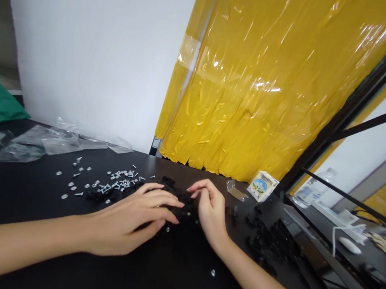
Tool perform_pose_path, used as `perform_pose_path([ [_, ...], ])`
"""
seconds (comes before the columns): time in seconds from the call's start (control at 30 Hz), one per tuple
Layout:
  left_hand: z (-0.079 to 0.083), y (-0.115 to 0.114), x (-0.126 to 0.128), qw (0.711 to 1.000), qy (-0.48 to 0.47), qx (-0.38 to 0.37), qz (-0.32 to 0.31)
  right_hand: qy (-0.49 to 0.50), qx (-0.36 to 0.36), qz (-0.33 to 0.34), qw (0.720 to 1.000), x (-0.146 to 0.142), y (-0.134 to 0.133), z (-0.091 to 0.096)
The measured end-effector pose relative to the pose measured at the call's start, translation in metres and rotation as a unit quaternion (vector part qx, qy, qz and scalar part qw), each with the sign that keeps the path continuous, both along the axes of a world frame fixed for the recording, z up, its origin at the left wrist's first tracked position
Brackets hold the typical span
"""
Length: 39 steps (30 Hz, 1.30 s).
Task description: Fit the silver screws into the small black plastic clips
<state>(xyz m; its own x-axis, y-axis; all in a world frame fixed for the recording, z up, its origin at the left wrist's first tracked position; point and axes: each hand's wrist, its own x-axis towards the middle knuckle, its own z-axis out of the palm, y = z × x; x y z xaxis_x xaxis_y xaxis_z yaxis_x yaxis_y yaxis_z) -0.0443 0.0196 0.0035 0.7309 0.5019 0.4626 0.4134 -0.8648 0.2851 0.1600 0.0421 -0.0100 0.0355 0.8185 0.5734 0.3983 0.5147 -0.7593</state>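
Note:
My left hand (pixel 136 221) lies palm down over the dark table, its fingers stretched and spread, with no object visible in it. Under and beyond its fingertips is a pile of small black parts (pixel 168 183), partly hidden by the hand. Across the pile, my right hand (pixel 211 213) is loosely bent, fingertips pointing left and no held object showing. Silver screws (pixel 120 183) lie in a loose heap just beyond my left hand. Several round metal washers (pixel 64 196) are scattered to the left of them.
Clear plastic bags (pixel 58 139) lie at the back left. At the right are a small white box (pixel 262 187), a heap of black parts (pixel 269 240) and a dark phone-like slab (pixel 318 261). A yellow plastic curtain (pixel 253 100) hangs behind; a black metal frame (pixel 333 127) stands at the right.

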Motion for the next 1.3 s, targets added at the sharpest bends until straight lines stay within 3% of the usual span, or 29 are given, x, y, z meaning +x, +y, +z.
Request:
perform_pose_path([
  [0.17, 0.002, -0.003, 0.003, 0.997, 0.058, -0.016, -0.04, 0.011, -0.013, 0.024, 1.0, -0.009, -0.005, -0.006],
  [0.43, 0.001, -0.005, 0.002, 0.996, 0.084, 0.009, -0.012, 0.03, -0.006, 0.04, 0.999, -0.01, -0.002, -0.01],
  [0.67, -0.006, 0.001, 0.0, 0.998, 0.05, 0.03, 0.033, 0.033, 0.012, 0.027, 0.999, -0.009, -0.002, -0.008],
  [0.87, -0.014, 0.01, -0.004, 0.992, -0.05, -0.009, 0.115, 0.058, -0.005, 0.118, 0.991, -0.011, 0.0, -0.009],
  [1.17, -0.01, 0.011, -0.003, 0.993, -0.091, -0.02, 0.073, 0.103, -0.055, 0.173, 0.978, -0.014, -0.004, -0.007],
  [1.3, -0.01, 0.013, -0.002, 0.983, -0.14, -0.031, 0.114, 0.105, -0.062, 0.167, 0.978, -0.016, -0.007, -0.007],
])
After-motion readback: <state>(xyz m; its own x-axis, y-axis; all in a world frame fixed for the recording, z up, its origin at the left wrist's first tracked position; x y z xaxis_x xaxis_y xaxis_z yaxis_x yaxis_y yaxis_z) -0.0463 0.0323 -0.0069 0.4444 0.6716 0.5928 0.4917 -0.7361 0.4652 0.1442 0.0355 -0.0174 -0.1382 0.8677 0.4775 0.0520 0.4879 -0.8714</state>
